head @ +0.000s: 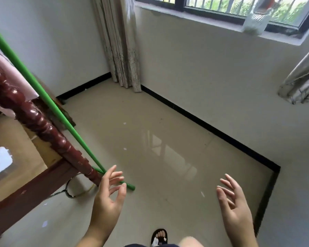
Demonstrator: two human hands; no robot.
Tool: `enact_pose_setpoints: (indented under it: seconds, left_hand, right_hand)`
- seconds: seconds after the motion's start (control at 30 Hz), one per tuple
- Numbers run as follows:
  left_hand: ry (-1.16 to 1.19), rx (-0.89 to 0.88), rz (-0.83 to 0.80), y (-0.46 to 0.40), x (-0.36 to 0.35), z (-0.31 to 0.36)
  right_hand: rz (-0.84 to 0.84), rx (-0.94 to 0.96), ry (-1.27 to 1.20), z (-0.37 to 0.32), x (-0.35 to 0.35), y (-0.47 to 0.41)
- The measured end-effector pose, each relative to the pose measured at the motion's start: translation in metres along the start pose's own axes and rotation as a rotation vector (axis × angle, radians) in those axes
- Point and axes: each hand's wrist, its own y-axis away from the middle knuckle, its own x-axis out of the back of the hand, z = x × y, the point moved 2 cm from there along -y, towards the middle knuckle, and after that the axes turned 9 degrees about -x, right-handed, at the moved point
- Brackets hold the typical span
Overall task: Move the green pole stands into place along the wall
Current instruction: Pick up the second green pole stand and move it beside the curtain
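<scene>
Beside glossy turned bedpost (43,127), smooth green pole (43,97) leans.

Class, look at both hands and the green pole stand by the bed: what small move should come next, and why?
Probably close the left hand around the green pole stand. Both hands are open and empty; the left hovers right beside the stand's foot, next to the red bedpost, while the right hand is far from it. The stand stands away from the window wall.
</scene>
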Motion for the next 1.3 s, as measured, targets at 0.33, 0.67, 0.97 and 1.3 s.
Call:
enact_pose_setpoints:
  seconds: [0.33,0.67,0.97,1.3]
  left_hand:
    - [-0.156,0.088,0.498,-0.134,-0.006,-0.034]
    - [-0.359,0.147,0.946,-0.247,-0.003,-0.02]
    - [-0.491,0.17,1.142,-0.326,0.07,-0.031]
    - [-0.442,0.413,1.291,-0.391,0.146,-0.034]
  right_hand:
    - [-0.487,0.216,0.084,-0.072,-0.131,-0.232]
    - [-1.153,0.591,0.175,-0.196,-0.309,-0.353]
    - [-1.458,0.754,0.122,-0.276,-0.435,-0.34]
    - [-1.879,0.902,0.267,-0.33,-0.565,-0.262]
